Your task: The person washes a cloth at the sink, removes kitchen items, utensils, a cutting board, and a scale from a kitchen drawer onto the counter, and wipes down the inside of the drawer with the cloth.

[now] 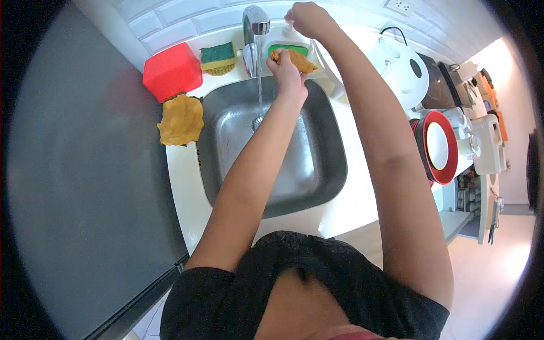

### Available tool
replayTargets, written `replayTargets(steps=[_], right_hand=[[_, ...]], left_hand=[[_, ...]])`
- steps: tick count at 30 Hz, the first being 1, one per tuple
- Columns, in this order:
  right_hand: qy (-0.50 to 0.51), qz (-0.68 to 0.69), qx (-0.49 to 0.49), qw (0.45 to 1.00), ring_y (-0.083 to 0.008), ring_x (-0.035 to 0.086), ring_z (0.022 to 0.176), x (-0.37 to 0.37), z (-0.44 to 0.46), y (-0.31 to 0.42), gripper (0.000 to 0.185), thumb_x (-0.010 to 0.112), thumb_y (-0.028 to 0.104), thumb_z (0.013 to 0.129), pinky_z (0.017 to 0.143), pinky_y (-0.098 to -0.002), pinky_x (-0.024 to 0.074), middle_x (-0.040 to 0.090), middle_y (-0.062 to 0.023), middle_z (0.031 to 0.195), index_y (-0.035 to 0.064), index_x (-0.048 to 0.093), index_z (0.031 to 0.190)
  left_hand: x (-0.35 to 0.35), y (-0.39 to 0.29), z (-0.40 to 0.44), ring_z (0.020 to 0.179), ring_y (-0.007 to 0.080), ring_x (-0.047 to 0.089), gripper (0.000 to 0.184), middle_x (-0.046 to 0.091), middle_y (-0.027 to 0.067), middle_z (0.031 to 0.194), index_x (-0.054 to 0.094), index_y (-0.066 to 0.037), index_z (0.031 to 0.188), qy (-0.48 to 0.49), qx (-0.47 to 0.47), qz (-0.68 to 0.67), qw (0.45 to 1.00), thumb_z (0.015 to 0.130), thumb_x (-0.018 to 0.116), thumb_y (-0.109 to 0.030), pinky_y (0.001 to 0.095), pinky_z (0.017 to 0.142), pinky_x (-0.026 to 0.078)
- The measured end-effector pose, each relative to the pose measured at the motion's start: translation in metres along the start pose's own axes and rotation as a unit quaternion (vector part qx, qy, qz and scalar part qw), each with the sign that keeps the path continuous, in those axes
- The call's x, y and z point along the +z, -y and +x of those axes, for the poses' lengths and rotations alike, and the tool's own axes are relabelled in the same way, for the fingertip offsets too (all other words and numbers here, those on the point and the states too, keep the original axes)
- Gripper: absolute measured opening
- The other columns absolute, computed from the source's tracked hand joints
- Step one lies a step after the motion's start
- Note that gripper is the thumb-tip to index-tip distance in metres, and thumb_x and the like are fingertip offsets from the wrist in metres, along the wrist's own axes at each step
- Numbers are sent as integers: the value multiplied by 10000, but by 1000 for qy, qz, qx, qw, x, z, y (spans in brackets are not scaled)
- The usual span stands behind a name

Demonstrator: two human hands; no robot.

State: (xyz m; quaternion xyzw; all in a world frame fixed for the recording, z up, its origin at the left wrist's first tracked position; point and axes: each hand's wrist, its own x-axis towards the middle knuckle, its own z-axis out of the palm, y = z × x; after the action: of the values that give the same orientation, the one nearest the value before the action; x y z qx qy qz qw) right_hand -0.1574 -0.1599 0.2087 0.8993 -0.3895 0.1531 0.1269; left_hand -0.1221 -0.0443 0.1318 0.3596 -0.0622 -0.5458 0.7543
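My left hand (287, 69) is closed on a crumpled mustard-yellow cloth (297, 60), held behind the sink's back rim. Under and behind the cloth shows a bright green item (288, 49) in a pale holder. My right hand (310, 20) is bent at the wrist, fingers closed at the top of a whitish object (289, 28) beside the wall; what exactly they grip is hidden. From the faucet (255, 34), water runs into the grey sink (300, 164).
Left of the faucet are a green-and-yellow sponge (219, 55) and a red container (171, 71). A mustard cloth (181, 119) lies at the sink's left edge. On the right stand a white appliance (405, 73) and stacked red and white dishes (437, 146).
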Motion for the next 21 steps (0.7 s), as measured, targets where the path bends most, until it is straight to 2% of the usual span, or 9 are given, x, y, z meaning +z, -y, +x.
replayTargets(steps=[1, 4, 8, 11, 14, 16, 17, 19, 21], right_hand=[[40, -25, 4, 999, -344, 600, 838, -2, -1, 2, 158, 543, 70, 715, 741, -424, 491, 624, -176, 871, 74, 673, 806], [-39, -4, 4, 999, -353, 607, 806, 7, -5, 5, 133, 544, 76, 709, 717, -428, 499, 626, -188, 839, 35, 657, 765], [7, -19, 11, 1000, -358, 610, 786, 3, 0, 2, 136, 535, 70, 708, 709, -432, 502, 626, -197, 820, 9, 650, 746], [-37, -22, -10, 999, -357, 611, 784, 10, 0, 1, 141, 524, 59, 705, 710, -435, 499, 624, -205, 822, -2, 647, 737], [11, -34, -31, 999, -361, 610, 784, 9, 5, -9, 136, 533, 73, 700, 696, -419, 503, 620, -219, 831, 3, 649, 701], [-29, -15, -80, 996, -320, 613, 743, 16, 0, -13, 176, 513, 54, 748, 662, -397, 506, 623, -191, 831, 5, 619, 879], [-32, -14, -83, 996, -320, 613, 743, 18, 2, -11, 176, 513, 54, 748, 662, -397, 506, 623, -191, 831, 5, 619, 879], [52, -23, 9, 998, -316, 615, 867, 3, 3, 3, 245, 513, 50, 748, 776, -408, 490, 620, -152, 938, 108, 679, 919], [-16, 15, -2, 1000, -314, 615, 863, -6, -11, 5, 228, 519, 58, 748, 776, -409, 491, 620, -150, 933, 107, 681, 902]], left_hand=[[-5, 2, -1, 1122, 270, 407, 443, 361, 85, 1246, 261, -181, 1246, 21, -5, 9, 1000, 902, 467, -370, 532, 841, 419], [-9, 2, 1, 1113, 267, 411, 411, 373, 78, 1232, 285, -178, 1228, 22, -27, 34, 999, 901, 478, -336, 530, 835, 418], [-8, 5, 1, 1104, 269, 417, 397, 379, 78, 1226, 293, -176, 1222, 30, -31, 43, 998, 903, 478, -323, 527, 840, 415], [-14, 1, -6, 1104, 269, 421, 397, 381, 74, 1224, 298, -176, 1218, 52, -18, 38, 998, 899, 488, -315, 525, 855, 412], [-14, -1, -8, 1072, 217, 424, 429, 375, 56, 1224, 288, -182, 1235, 34, 8, 38, 999, 889, 482, -345, 440, 838, 400], [-14, -2, -10, 1065, 213, 434, 442, 374, 60, 1219, 265, -186, 1238, -9, 44, -10, 999, 885, 504, -303, 429, 824, 413], [-16, -2, -15, 1065, 213, 434, 442, 374, 60, 1219, 265, -186, 1238, -10, 47, -10, 999, 885, 504, -303, 429, 824, 413], [-25, 4, -26, 1051, 211, 452, 438, 369, 64, 1217, 260, -176, 1216, 1, 62, -44, 997, 873, 526, -235, 432, 819, 415], [-46, 14, -33, 1047, 212, 460, 425, 382, 62, 1205, 277, -174, 1199, -8, 32, -45, 998, 863, 536, -205, 432, 822, 417]])
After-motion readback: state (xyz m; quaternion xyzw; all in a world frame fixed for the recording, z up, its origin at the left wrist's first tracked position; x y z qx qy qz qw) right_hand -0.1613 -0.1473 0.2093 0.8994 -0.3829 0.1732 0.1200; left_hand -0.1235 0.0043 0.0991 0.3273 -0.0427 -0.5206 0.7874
